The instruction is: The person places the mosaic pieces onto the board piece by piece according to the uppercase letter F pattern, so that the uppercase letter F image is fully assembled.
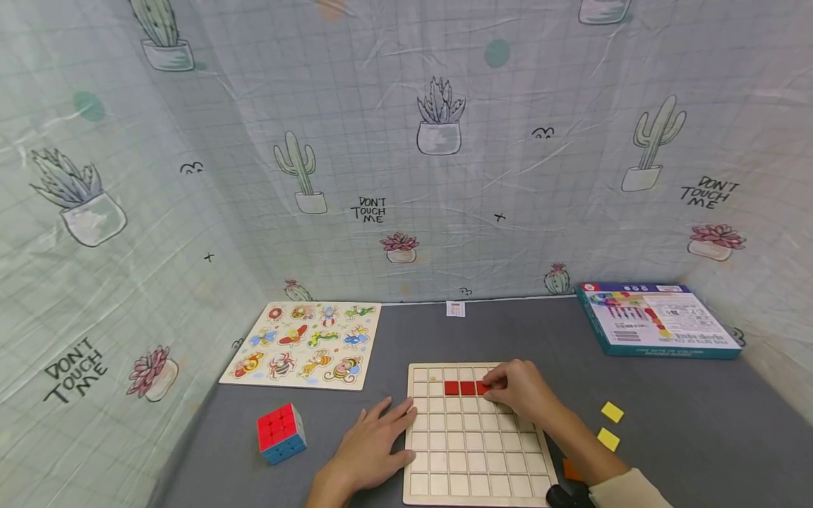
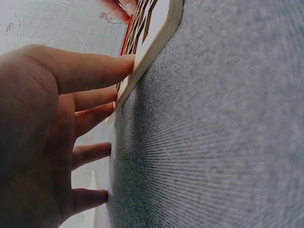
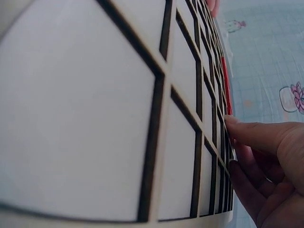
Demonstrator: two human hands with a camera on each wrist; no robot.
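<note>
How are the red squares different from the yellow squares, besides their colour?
The red squares sit on the grid board; the yellow squares lie on the grey table. The red squares make a row; the yellow squares lie apart. The right hand touches the end red square, but neither yellow square. Both kinds are flat and plain.

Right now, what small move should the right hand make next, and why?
Probably press the rightmost red tile gently down: the right hand already has its fingertips at it, it lines up with two other red tiles, and the left hand touches the left edge of the grid board, likely steadying it.
</note>
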